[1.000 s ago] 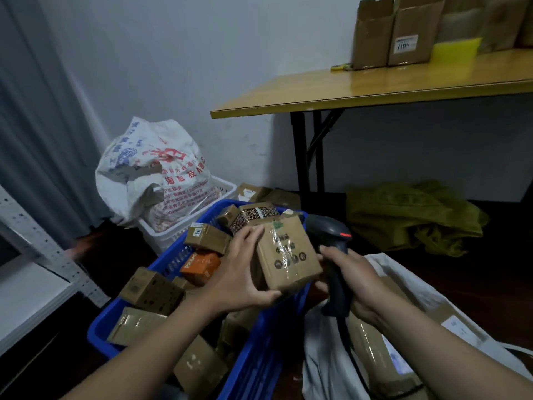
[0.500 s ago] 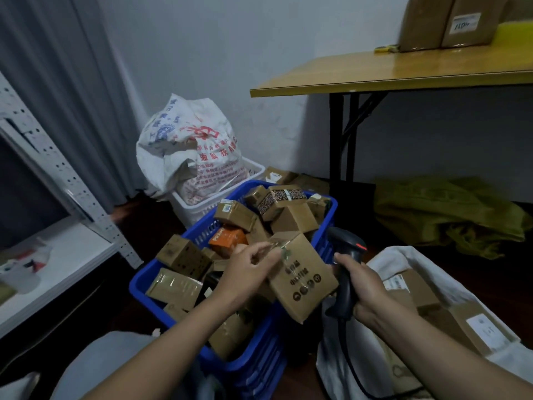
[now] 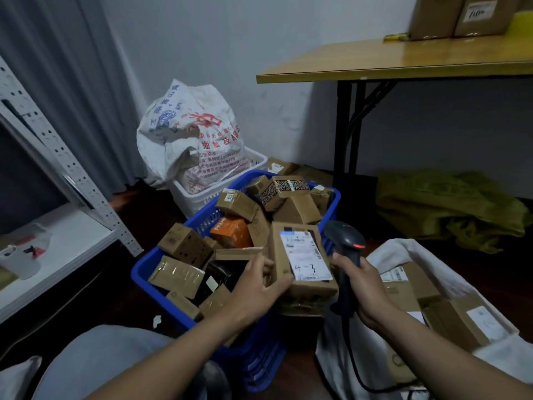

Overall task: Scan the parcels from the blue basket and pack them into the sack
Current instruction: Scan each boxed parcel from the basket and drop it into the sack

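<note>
— What fills the room?
— A wooden table (image 3: pixel 389 63) on black legs at upper right, with cardboard boxes (image 3: pixel 438 15) on its top. A grey curtain (image 3: pixel 72 82) and a white metal shelf (image 3: pixel 63 238) stand at left. A crumpled green cloth (image 3: pixel 447 209) lies on the dark floor below the table.

— And in the corner?
— A printed white bag (image 3: pixel 190 140) sits in a white basket (image 3: pixel 199 202), just behind the blue basket (image 3: pixel 141 272). The blue one is heaped with brown parcels (image 3: pixel 184 246) and one orange box (image 3: pixel 230 230).

— Where is the sack?
— The white sack (image 3: pixel 386 255) lies open at lower right, beside the blue basket, with several boxes (image 3: pixel 461 321) inside. The person's right forearm crosses its mouth and hides part of it.

— What is being handled?
— A labelled parcel (image 3: pixel 302 255), label up and marked by hand, is over the basket's near right corner and blocks that corner from view. The left hand (image 3: pixel 256 290) grips its near left edge, thumb on top. Whether the parcel rests on the boxes under it cannot be told.

— And the scanner?
— The right hand (image 3: pixel 363 287) is wrapped round the handle of the scanner (image 3: pixel 346 238). Its head shows a red light, just beside the parcel's right edge. Its cable (image 3: pixel 357 373) trails down in front of the sack.
</note>
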